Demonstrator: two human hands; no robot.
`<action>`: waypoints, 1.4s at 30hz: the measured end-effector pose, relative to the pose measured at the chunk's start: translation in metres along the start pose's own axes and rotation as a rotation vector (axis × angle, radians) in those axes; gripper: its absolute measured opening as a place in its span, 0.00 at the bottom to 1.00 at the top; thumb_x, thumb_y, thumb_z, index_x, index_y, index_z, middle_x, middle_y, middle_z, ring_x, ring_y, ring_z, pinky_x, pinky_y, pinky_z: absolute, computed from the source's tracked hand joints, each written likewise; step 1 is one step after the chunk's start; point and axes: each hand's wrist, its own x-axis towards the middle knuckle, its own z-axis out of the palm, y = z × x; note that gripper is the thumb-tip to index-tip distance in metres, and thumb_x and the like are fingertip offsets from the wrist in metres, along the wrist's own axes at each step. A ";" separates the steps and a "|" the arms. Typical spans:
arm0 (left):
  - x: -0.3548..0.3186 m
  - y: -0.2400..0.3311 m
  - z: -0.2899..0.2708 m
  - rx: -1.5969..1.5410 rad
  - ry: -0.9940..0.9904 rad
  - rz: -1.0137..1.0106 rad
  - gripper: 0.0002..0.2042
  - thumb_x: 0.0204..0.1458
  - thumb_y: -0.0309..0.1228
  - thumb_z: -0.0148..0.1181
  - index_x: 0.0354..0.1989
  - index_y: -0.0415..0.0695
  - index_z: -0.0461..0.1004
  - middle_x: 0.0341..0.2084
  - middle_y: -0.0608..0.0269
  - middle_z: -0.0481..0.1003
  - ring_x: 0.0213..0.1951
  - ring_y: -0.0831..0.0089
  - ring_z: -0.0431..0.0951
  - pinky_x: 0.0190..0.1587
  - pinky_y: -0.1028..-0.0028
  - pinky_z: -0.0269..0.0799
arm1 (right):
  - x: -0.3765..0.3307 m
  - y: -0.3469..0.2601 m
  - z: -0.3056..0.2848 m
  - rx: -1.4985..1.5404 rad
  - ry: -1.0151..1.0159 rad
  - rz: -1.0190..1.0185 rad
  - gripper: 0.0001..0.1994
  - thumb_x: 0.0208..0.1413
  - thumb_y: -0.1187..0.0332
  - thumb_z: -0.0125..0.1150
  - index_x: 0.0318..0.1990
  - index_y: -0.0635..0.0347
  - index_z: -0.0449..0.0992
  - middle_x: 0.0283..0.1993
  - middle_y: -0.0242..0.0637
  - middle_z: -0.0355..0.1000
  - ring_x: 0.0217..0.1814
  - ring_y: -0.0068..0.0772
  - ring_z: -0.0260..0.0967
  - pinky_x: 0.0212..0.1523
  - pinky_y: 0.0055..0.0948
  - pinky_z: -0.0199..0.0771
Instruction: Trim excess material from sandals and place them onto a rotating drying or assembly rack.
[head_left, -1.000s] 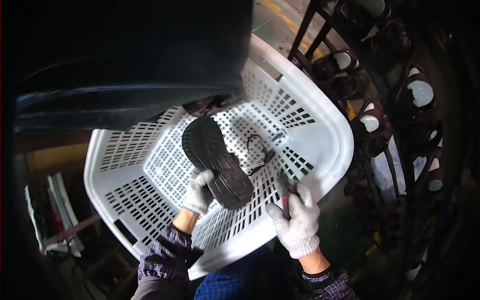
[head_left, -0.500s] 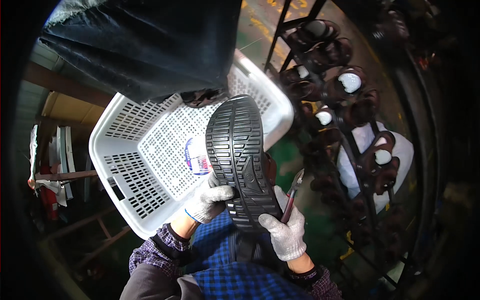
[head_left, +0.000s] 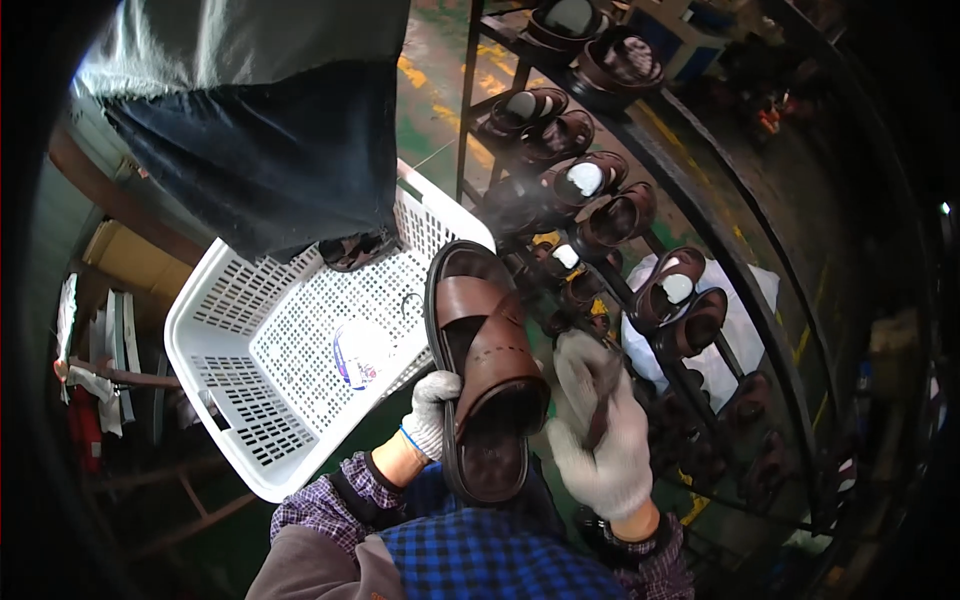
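Note:
A brown leather sandal point(head_left: 480, 310) with crossed straps faces me, its black sole turned away. My left hand point(head_left: 432, 408), in a grey knit glove, grips it by its left edge near the heel. On the other side, apart from the sandal, my gloved right hand point(head_left: 612, 445) is smeared by motion. Cutting pliers point(head_left: 598, 424) lie in its grip; just a dark bit of handle shows between thumb and fingers, and the jaws cannot be made out.
To the left stands a white perforated plastic basket point(head_left: 232, 405) with a printed clear wrapper point(head_left: 358, 352) inside. Dark cloth point(head_left: 270, 150) hangs over its far end, partly covering another shoe point(head_left: 355, 252). A black metal rack point(head_left: 640, 140) with several brown sandals rises at the right.
The sandal has been turned over from its sole to its strap side. My right hand has let go of it and moved right with the pliers. The view has shifted toward the rack.

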 end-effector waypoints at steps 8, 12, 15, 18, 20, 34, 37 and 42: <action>0.005 0.020 0.038 0.135 -0.348 0.083 0.40 0.55 0.47 0.58 0.69 0.37 0.48 0.62 0.41 0.61 0.63 0.38 0.60 0.62 0.43 0.63 | -0.042 -0.011 0.015 0.247 -0.409 -0.168 0.14 0.46 0.72 0.66 0.41 0.69 0.76 0.48 0.48 0.70 0.51 0.51 0.70 0.60 0.47 0.67; -0.003 0.015 0.066 0.132 -0.343 0.009 0.33 0.62 0.43 0.51 0.69 0.39 0.47 0.63 0.45 0.61 0.64 0.45 0.60 0.64 0.44 0.61 | -0.034 -0.042 -0.013 0.555 -0.055 0.346 0.25 0.53 0.68 0.65 0.54 0.75 0.68 0.57 0.53 0.68 0.59 0.43 0.68 0.62 0.35 0.65; -0.001 0.018 0.068 0.295 -0.377 0.063 0.32 0.62 0.39 0.52 0.70 0.41 0.47 0.65 0.51 0.58 0.64 0.58 0.64 0.68 0.49 0.57 | -0.026 -0.031 -0.007 0.384 -0.056 0.305 0.30 0.55 0.66 0.64 0.61 0.76 0.61 0.60 0.49 0.66 0.63 0.38 0.65 0.65 0.33 0.61; -0.006 0.009 0.085 0.382 -0.180 0.160 0.31 0.64 0.41 0.50 0.70 0.41 0.47 0.65 0.51 0.58 0.63 0.59 0.64 0.66 0.54 0.62 | -0.025 -0.038 0.008 0.571 0.075 0.377 0.28 0.57 0.62 0.63 0.59 0.73 0.66 0.66 0.48 0.60 0.65 0.39 0.63 0.67 0.34 0.57; 0.001 0.019 0.072 0.372 -0.142 0.085 0.31 0.64 0.41 0.50 0.70 0.40 0.48 0.64 0.50 0.58 0.63 0.59 0.65 0.65 0.55 0.64 | -0.030 -0.032 0.011 0.462 0.047 0.393 0.27 0.57 0.63 0.63 0.59 0.73 0.67 0.66 0.47 0.60 0.65 0.39 0.63 0.67 0.34 0.58; 0.014 0.059 -0.039 0.444 0.015 0.048 0.34 0.61 0.56 0.42 0.68 0.43 0.53 0.63 0.46 0.62 0.61 0.49 0.66 0.63 0.48 0.64 | -0.027 -0.006 0.005 -0.859 0.178 0.272 0.15 0.39 0.70 0.66 0.38 0.62 0.75 0.56 0.45 0.62 0.58 0.48 0.62 0.59 0.64 0.50; 0.017 0.062 -0.054 0.453 0.049 0.052 0.35 0.61 0.56 0.43 0.68 0.43 0.53 0.63 0.46 0.62 0.62 0.49 0.65 0.63 0.48 0.64 | -0.026 -0.001 0.006 -0.901 0.182 0.275 0.14 0.42 0.69 0.64 0.39 0.61 0.76 0.56 0.45 0.62 0.58 0.45 0.62 0.59 0.65 0.50; 0.017 0.053 -0.037 0.442 0.045 0.040 0.33 0.62 0.55 0.42 0.69 0.45 0.53 0.64 0.48 0.61 0.63 0.49 0.63 0.64 0.49 0.63 | -0.024 -0.006 0.009 -0.966 0.230 0.298 0.12 0.47 0.68 0.60 0.39 0.60 0.76 0.56 0.43 0.63 0.57 0.43 0.63 0.59 0.67 0.49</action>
